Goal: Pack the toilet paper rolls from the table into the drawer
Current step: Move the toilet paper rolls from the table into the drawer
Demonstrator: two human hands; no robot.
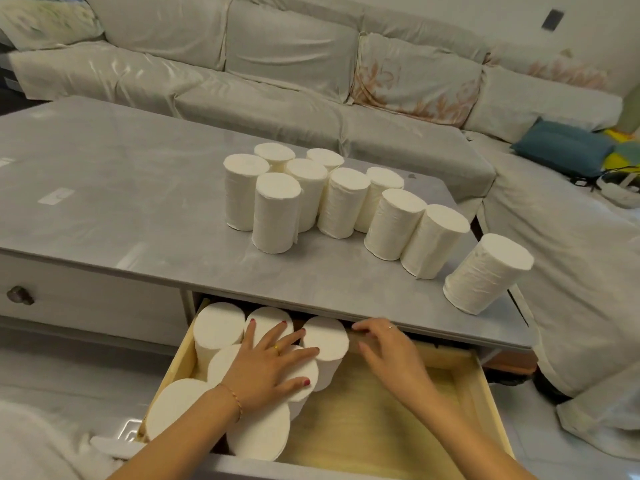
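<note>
A: What's the room like?

B: A grey worktop [138,188] runs across the middle, with a pale covered sofa [277,74] behind it and along the right side. A blue cushion [562,147] lies on the sofa at the right, and a dark round knob [20,295] sits on the closed front at the left.

A: And the paper?

B: Eleven toilet paper rolls [277,213] stand upright on the worktop. Ten are bunched together in the middle, most of them touching, and one roll [488,273] stands apart near the right front corner.

A: The hands?

B: The left hand [270,365] lies flat with fingers spread and straight, pressing down on the tops of the rolls in the drawer, gripping nothing. The right hand [388,348] reaches in beside it, fingers loosely extended toward the roll [325,337] at the right end of the group; it looks released, and I cannot tell whether the fingertips touch that roll.

A: What's in the drawer?

B: The wooden drawer [474,379] is pulled out under the worktop. Six rolls stand upright, packed together in its left part, partly tucked under the worktop edge. The right part shows bare wood
</note>
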